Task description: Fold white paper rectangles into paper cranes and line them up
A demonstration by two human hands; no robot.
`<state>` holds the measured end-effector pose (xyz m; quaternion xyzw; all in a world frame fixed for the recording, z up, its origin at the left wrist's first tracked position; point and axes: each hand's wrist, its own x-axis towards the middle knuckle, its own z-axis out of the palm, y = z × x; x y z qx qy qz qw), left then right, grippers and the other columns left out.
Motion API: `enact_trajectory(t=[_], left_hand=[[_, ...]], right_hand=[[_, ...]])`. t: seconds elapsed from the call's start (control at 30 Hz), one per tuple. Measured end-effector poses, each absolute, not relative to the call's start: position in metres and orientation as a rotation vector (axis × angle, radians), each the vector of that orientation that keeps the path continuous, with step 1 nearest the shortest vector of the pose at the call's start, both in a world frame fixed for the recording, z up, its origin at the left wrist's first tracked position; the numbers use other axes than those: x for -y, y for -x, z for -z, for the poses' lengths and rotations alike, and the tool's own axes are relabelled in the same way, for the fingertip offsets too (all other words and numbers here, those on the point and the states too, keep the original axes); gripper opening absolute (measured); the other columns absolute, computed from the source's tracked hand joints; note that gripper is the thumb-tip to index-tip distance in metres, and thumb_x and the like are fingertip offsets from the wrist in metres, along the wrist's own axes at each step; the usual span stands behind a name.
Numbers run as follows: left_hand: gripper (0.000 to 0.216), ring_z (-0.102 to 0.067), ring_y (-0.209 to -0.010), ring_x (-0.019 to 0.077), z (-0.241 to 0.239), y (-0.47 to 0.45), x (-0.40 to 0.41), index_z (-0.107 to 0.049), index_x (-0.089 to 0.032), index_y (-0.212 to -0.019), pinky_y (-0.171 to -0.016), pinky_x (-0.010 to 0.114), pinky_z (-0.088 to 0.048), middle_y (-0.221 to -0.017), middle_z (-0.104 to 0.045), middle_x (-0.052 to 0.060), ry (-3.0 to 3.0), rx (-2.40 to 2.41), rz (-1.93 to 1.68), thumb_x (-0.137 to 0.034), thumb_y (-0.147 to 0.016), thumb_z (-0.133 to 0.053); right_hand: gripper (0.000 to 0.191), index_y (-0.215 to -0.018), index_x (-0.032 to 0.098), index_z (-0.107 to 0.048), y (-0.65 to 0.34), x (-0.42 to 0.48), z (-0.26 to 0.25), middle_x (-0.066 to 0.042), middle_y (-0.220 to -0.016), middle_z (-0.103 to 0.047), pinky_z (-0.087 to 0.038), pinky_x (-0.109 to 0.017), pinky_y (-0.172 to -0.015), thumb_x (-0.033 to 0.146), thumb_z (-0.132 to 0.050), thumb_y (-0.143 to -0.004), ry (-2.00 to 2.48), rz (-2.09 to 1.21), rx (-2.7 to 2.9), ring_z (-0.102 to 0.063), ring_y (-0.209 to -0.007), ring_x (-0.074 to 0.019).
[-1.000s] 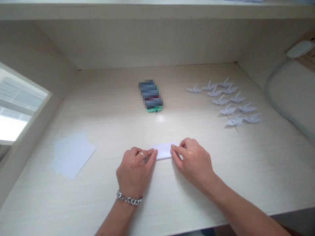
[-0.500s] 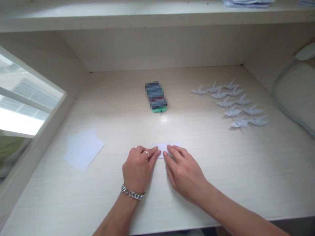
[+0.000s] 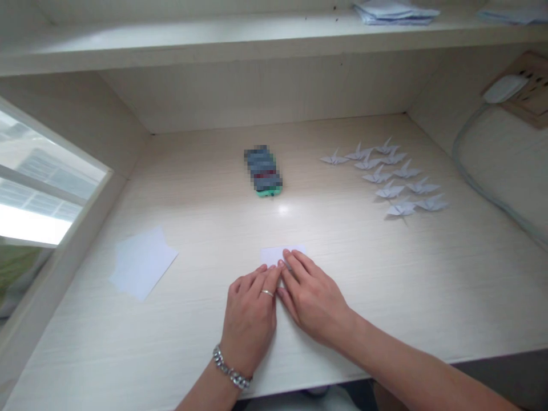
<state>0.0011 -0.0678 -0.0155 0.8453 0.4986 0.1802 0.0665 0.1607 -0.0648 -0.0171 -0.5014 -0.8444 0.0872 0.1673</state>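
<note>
A white piece of paper [image 3: 272,254], folded into a narrow rectangle, lies flat on the desk in front of me. My left hand [image 3: 253,311], with a ring and a chain bracelet, rests its outstretched fingertips along the paper's near edge. On the paper's right part, the fingers of my right hand [image 3: 312,291] lie stretched out and press down. The two hands meet at the index fingers, and together they hide the near side and right part of the paper.
Loose white sheets [image 3: 143,262] lie at the left. Several folded paper cranes [image 3: 389,191] stand at the back right. A pixelated phone-like object with a green edge [image 3: 264,171] lies mid-desk. Paper stacks [image 3: 396,12] sit on the shelf; a plug [image 3: 507,88] and cable are at right.
My left hand has turned from a pinch at the paper's left part to flatter fingers at its near edge, moving closer to my right hand. The view has shifted slightly.
</note>
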Motion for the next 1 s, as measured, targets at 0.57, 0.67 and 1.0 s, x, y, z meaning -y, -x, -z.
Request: enact_trajectory(t=[0.57, 0.67, 1.0], left_hand=[[0.039, -0.051, -0.118, 0.0297, 0.011, -0.005, 0.07, -0.058, -0.025, -0.128, -0.104, 0.051, -0.037, -0.125, -0.062, 0.01, -2.643, -1.494, -0.324, -0.027, -0.09, -0.05], [0.042, -0.047, -0.125, 0.0295, 0.012, -0.003, 0.075, -0.054, -0.021, -0.132, -0.109, 0.051, -0.034, -0.132, -0.058, 0.011, -2.661, -1.479, -0.318, -0.027, -0.092, -0.046], [0.048, -0.046, -0.128, 0.032, 0.001, 0.031, 0.086, -0.053, -0.015, -0.133, -0.106, 0.049, -0.039, -0.134, -0.052, 0.019, -2.636, -1.634, -0.22, -0.038, -0.092, -0.048]], right_hand=[[0.048, -0.136, 0.005, -0.049, -0.165, 0.093, 0.015, -0.017, -0.144, -0.047, -0.035, -0.046, -0.112, 0.031, -0.043, -0.096, 1.537, -0.209, 2.331, -0.038, -0.136, -0.0287], [0.053, -0.138, 0.004, -0.047, -0.161, 0.096, 0.019, -0.017, -0.142, -0.048, -0.036, -0.046, -0.112, 0.036, -0.046, -0.096, 1.557, -0.266, 2.308, -0.04, -0.136, -0.0285], [0.054, -0.14, 0.015, -0.046, -0.157, 0.1, 0.015, -0.013, -0.147, -0.044, -0.033, -0.05, -0.111, 0.044, -0.047, -0.094, 1.642, -0.294, 2.289, -0.036, -0.138, -0.03]])
